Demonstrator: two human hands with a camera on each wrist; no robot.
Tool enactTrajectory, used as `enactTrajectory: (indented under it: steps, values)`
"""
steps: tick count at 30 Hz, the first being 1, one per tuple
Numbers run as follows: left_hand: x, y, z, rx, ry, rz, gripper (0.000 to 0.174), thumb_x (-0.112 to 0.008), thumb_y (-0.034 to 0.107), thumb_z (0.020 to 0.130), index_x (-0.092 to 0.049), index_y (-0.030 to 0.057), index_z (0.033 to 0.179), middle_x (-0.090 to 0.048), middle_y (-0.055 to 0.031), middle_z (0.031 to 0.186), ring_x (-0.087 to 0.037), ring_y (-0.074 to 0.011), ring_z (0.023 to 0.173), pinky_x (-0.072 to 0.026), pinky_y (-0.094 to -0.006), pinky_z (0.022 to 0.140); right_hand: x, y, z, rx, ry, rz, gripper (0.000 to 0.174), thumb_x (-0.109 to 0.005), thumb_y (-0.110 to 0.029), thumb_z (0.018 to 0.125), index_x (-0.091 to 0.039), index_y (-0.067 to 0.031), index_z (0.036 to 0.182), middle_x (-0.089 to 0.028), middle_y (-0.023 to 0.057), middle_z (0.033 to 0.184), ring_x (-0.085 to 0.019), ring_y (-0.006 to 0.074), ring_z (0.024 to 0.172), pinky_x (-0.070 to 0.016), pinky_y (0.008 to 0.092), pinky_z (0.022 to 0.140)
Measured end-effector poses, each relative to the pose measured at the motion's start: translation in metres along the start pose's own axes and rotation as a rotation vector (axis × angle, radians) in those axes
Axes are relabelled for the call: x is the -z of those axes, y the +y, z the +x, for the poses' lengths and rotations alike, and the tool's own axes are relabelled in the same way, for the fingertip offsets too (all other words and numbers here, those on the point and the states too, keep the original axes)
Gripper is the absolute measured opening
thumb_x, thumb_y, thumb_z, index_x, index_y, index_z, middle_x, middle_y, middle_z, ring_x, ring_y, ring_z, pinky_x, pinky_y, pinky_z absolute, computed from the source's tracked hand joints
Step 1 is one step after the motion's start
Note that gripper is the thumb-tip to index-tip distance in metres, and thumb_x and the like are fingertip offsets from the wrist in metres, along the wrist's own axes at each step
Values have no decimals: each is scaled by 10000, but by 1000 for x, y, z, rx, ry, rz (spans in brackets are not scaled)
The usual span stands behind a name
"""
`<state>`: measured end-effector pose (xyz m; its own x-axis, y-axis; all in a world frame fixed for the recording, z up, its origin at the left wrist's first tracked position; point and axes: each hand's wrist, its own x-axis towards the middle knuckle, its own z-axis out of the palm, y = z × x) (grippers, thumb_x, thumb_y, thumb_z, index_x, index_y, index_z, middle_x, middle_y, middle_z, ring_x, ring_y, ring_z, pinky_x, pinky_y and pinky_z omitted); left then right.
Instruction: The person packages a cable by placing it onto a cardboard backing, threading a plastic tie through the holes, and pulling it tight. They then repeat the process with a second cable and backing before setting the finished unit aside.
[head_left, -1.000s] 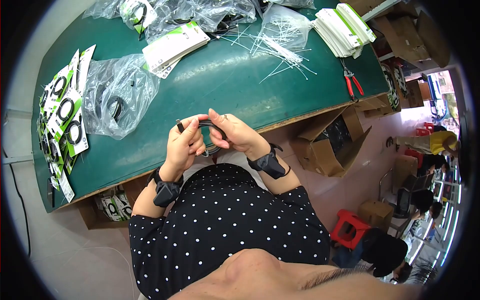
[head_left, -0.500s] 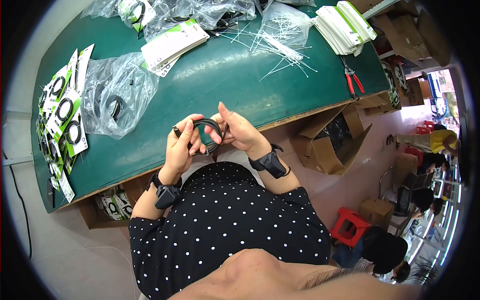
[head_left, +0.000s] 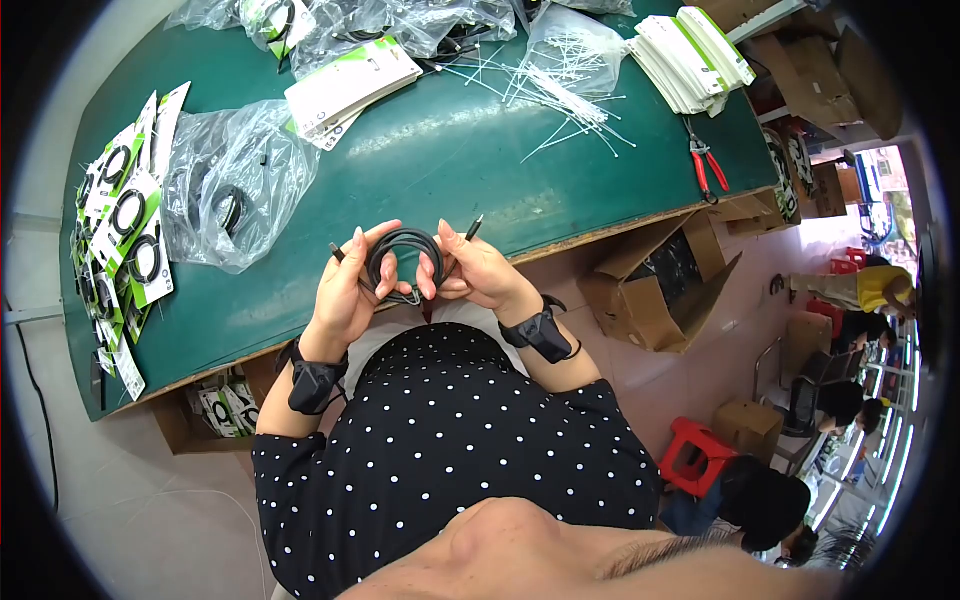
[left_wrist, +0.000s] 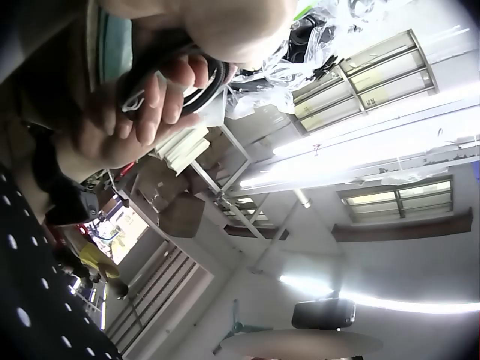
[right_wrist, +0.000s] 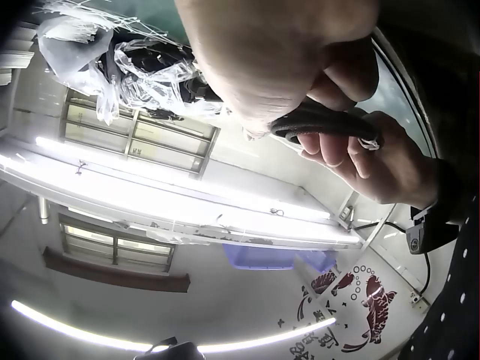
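A black cable (head_left: 408, 238), wound into a round coil, is held up between both hands in front of the torso. On the coil's left side the left hand (head_left: 343, 292) grips it with thumb and curled fingers. One plug end (head_left: 337, 251) sticks out past that hand. The right hand (head_left: 486, 274) pinches the coil's right side, and the other plug (head_left: 474, 228) points up beyond its thumb. In the right wrist view the coil (right_wrist: 322, 122) appears edge-on, with a small shiny piece (right_wrist: 369, 142) at its end. Palms partly hide the coil in both wrist views.
On the green table (head_left: 440, 170) lie carded cables (head_left: 128, 212) at left, a plastic bag (head_left: 240, 180), a stack of cards (head_left: 350, 88), white zip ties (head_left: 570, 100), more cards (head_left: 690, 60) and red-handled pliers (head_left: 708, 172). An open carton (head_left: 660, 280) stands below the edge.
The coil has turned to show its full ring. The left hand has shifted slightly left, and the plug by the right thumb has come into view.
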<state>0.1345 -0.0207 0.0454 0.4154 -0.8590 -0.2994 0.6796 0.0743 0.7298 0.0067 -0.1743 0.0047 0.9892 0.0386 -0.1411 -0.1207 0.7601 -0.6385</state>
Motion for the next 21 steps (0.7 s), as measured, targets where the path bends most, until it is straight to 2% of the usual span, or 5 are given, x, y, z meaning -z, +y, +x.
enactTrajectory:
  steps: [5,8,13,16,21]
  values:
    - [3,-1,0,51,-107,61,443,-417,294,1026,-461,-41,1312,-460,15,694,-388,-43,503,-530,-274,623,-9,-13,-4,-109,-35,-18,458,-352,-437,1024,-561,-52,892,-599,83,692,-278,35,441,-217,192,401]
    - [8,-3,-2,74,-157,131,412,-432,254,1021,-469,-36,1310,-450,30,678,-353,-28,473,-515,-255,608,-12,-9,-7,-93,-14,-242,368,-444,-373,1010,-537,-64,833,-538,38,650,-278,29,452,-203,191,397]
    - [8,-6,-3,106,-177,222,361,-469,173,1002,-487,-15,1310,-435,50,643,-312,-14,445,-485,-231,577,-14,-11,-8,-173,14,-301,333,-505,-337,989,-525,-77,783,-499,-2,634,-274,19,460,-188,183,397]
    - [-3,-8,-7,30,-130,225,347,-492,141,989,-500,0,1306,-435,56,638,-310,-12,449,-477,-228,563,-20,-14,-8,-81,165,-103,346,-532,-338,978,-523,-85,743,-479,-31,624,-280,12,459,-185,179,395]
    - [-18,-19,-7,-55,19,188,347,-528,89,965,-510,23,1305,-431,66,626,-303,-7,457,-460,-226,537,-29,-10,-5,10,273,89,337,-565,-337,961,-557,-81,743,-495,-43,626,-291,8,446,-185,182,391]
